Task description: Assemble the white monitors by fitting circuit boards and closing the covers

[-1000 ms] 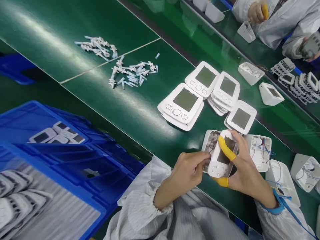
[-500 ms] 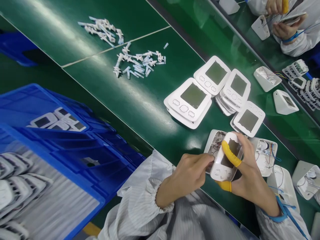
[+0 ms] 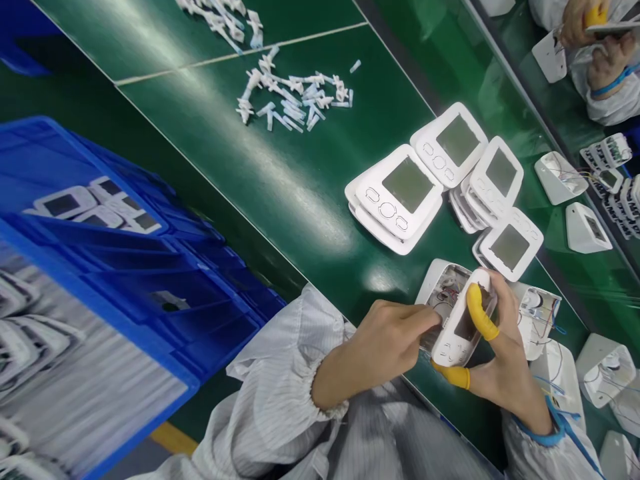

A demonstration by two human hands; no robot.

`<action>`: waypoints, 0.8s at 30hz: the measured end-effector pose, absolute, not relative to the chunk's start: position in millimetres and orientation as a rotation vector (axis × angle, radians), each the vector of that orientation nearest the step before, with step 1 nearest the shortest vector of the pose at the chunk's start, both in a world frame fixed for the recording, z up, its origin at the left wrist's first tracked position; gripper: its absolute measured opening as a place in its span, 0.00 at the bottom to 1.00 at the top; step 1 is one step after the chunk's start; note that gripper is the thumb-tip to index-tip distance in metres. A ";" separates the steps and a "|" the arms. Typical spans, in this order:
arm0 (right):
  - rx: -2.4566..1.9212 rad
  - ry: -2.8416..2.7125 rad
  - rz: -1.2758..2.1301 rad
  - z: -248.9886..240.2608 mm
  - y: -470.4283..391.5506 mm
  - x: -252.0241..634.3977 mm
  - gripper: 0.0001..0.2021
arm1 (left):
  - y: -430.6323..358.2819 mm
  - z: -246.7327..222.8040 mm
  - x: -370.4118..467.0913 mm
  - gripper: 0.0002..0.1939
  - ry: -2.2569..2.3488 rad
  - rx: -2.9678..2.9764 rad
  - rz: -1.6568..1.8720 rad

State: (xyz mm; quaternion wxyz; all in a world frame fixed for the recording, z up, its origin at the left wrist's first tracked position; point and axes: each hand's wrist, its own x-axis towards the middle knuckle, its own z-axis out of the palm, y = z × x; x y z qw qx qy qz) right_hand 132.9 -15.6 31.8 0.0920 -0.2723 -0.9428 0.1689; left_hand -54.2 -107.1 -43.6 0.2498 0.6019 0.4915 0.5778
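My right hand [image 3: 500, 353], with yellow finger cots on thumb and forefinger, grips a white front cover with a grey screen [image 3: 463, 330], tilted over an open white housing [image 3: 443, 288] full of wires. My left hand [image 3: 387, 343] pinches at the cover's left edge, its fingertips between cover and housing. Both sit at the near edge of the green conveyor belt [image 3: 280, 193].
Stacks of white screen covers [image 3: 400, 200] lie beyond my hands. More open housings [image 3: 537, 313] sit to the right. A heap of small white plastic parts [image 3: 295, 97] lies further up the belt. Blue crates [image 3: 115, 267] stand left. Another person's hands [image 3: 600, 40] work at top right.
The view has shifted, so everything sits further right and higher in frame. My right hand has tilted the cover more on edge over the housing; my left hand stays at its side.
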 end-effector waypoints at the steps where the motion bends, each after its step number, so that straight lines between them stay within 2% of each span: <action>1: -0.811 -2.807 0.502 32.5 -16.1 132.5 0.52 | -107.3 -43.9 -54.0 0.16 1.342 1.644 1.584; 8: -0.841 -2.821 0.495 37.8 -20.2 125.5 0.48 | -110.0 -45.1 -46.7 0.15 1.405 1.574 1.669; 17: -0.839 -2.868 0.473 34.5 -17.5 124.8 0.52 | -135.0 -36.2 -59.5 0.10 1.471 1.238 1.668; 24: -0.795 -2.923 0.507 37.8 -17.5 120.8 0.46 | -128.8 -24.2 -60.6 0.12 1.632 1.326 1.433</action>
